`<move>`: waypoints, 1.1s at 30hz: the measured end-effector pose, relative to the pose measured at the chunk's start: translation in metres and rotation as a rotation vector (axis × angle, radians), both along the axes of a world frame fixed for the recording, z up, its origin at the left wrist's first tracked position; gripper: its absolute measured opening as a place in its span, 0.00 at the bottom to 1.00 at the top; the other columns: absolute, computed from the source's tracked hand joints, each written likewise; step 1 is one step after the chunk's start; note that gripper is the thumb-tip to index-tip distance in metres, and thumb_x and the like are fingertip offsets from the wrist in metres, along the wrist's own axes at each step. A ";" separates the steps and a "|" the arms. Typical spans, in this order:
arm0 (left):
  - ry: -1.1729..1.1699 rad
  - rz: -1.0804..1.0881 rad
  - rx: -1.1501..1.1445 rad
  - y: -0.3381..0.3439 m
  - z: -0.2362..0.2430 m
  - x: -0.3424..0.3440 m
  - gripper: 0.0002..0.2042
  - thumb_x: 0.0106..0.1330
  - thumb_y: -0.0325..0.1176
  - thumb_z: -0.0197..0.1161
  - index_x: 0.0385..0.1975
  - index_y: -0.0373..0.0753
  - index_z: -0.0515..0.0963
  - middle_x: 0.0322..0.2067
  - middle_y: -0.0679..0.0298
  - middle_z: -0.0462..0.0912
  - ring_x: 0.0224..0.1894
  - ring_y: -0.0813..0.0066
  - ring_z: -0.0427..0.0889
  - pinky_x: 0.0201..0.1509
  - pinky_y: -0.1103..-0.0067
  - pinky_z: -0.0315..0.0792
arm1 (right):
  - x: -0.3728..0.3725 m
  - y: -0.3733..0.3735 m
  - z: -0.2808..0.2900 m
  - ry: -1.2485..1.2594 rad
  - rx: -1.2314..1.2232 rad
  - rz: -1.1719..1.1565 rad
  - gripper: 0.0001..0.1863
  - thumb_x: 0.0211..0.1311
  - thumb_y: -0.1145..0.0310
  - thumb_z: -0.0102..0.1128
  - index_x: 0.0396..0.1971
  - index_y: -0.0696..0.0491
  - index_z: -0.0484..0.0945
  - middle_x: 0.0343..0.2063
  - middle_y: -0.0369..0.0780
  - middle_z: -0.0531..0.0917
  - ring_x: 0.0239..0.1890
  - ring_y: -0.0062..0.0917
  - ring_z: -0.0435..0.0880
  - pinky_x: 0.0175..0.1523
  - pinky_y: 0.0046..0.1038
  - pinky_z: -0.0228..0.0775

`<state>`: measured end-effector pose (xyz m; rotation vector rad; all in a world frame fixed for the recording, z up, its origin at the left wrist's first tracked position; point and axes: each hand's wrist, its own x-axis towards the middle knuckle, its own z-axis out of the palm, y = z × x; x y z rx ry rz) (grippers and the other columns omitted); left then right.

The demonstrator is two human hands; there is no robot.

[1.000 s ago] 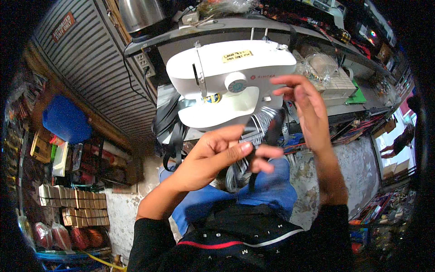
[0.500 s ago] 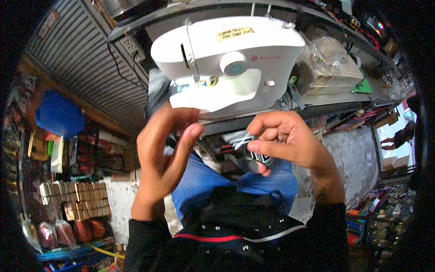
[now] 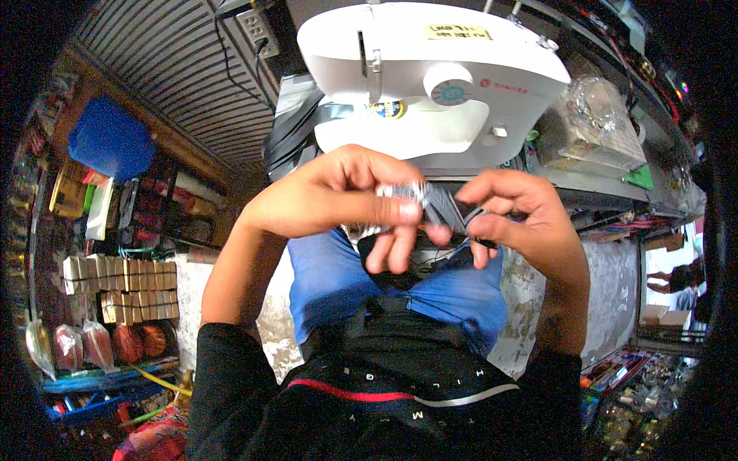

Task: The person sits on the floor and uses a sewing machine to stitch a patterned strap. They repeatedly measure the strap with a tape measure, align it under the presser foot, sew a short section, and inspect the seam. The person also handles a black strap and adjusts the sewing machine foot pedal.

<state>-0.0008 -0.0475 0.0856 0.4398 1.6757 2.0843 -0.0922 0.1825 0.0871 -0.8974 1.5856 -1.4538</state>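
In front of me is a white sewing machine (image 3: 415, 46) with a round dial (image 3: 450, 92), a yellow label on top and black material (image 3: 292, 131) bunched at its left. Below its base, above my lap, my left hand (image 3: 330, 200) grips a black-and-white patterned strip (image 3: 438, 207), thumb across it and lower fingers curled. My right hand (image 3: 519, 219) pinches the right end of the same strip between thumb and index finger. The strip is motion-blurred, and its lower part is partly hidden by my fingers.
A counter (image 3: 584, 192) carries a plastic-wrapped box (image 3: 584, 131) right of the machine. A power outlet (image 3: 257, 34) is at the upper left. Shelves on the left hold a blue item (image 3: 108, 142) and stacked boxes (image 3: 123, 280). At the far right, another person (image 3: 680, 280) is partly visible.
My left hand has swung rightward onto the strip beside my right hand, which has moved slightly right. The machine sits higher in the view than before as the camera has shifted.
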 end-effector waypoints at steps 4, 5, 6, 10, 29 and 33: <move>0.110 0.292 0.400 -0.003 -0.005 0.002 0.23 0.67 0.28 0.48 0.61 0.34 0.54 0.43 0.42 0.76 0.31 0.62 0.83 0.30 0.78 0.79 | -0.002 -0.008 -0.029 -0.101 -0.232 0.002 0.12 0.63 0.66 0.54 0.36 0.61 0.75 0.24 0.42 0.82 0.24 0.20 0.80 0.32 0.20 0.70; 0.147 0.383 0.440 -0.003 -0.005 0.002 0.28 0.66 0.27 0.48 0.65 0.37 0.47 0.48 0.37 0.72 0.33 0.56 0.84 0.30 0.73 0.81 | -0.001 -0.010 -0.034 -0.068 -0.321 0.033 0.13 0.64 0.65 0.52 0.36 0.61 0.75 0.26 0.43 0.82 0.24 0.21 0.80 0.33 0.21 0.70; 0.215 0.400 0.426 -0.005 -0.004 0.001 0.29 0.65 0.23 0.47 0.66 0.39 0.46 0.53 0.34 0.65 0.39 0.52 0.82 0.32 0.72 0.82 | -0.001 -0.014 -0.038 -0.074 -0.347 0.065 0.16 0.66 0.61 0.49 0.36 0.61 0.75 0.30 0.44 0.82 0.32 0.23 0.81 0.40 0.23 0.71; 0.292 0.482 0.354 -0.010 0.005 0.009 0.25 0.66 0.23 0.48 0.63 0.40 0.53 0.54 0.41 0.69 0.48 0.55 0.78 0.40 0.77 0.79 | 0.018 -0.029 -0.052 0.023 -0.267 -0.110 0.20 0.64 0.55 0.52 0.29 0.59 0.77 0.36 0.45 0.80 0.40 0.27 0.78 0.49 0.30 0.66; -0.221 0.477 0.899 -0.022 -0.109 0.049 0.35 0.61 0.64 0.46 0.55 0.37 0.66 0.46 0.60 0.78 0.46 0.70 0.78 0.51 0.77 0.70 | 0.025 -0.097 -0.046 -0.250 -0.266 0.107 0.16 0.62 0.75 0.54 0.49 0.63 0.71 0.33 0.45 0.83 0.35 0.26 0.84 0.41 0.24 0.77; -0.084 0.474 0.493 0.036 -0.115 0.067 0.40 0.56 0.59 0.57 0.61 0.32 0.58 0.56 0.49 0.68 0.59 0.59 0.69 0.65 0.66 0.57 | 0.011 -0.110 -0.059 -0.218 -0.254 0.115 0.17 0.63 0.72 0.53 0.50 0.62 0.70 0.31 0.44 0.83 0.31 0.23 0.83 0.36 0.22 0.77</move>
